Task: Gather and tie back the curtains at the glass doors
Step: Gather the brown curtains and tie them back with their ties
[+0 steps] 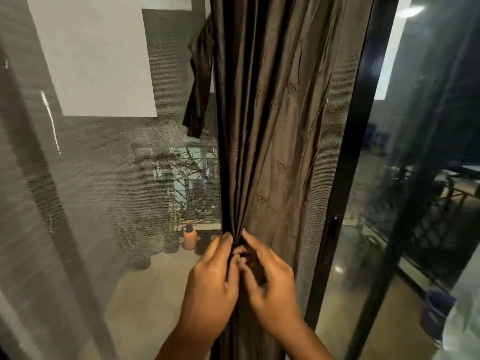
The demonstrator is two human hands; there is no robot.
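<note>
A brown curtain point(270, 120) hangs in gathered folds in front of the mesh door, just left of a black door frame point(345, 162). My left hand point(210, 284) grips the curtain's left edge, with its fingers curled into the folds. My right hand point(270, 279) pinches the bunched folds from the right, touching the left hand. A dark brown strip of cloth, perhaps a tie-back point(198, 84), dangles at the curtain's upper left.
A mesh screen point(104, 178) fills the left, with potted plants point(168, 229) and an orange spray bottle point(190, 236) on a balcony behind it. On the right a glass pane point(415, 178) reflects the room. A blue pot point(439, 310) stands at the lower right.
</note>
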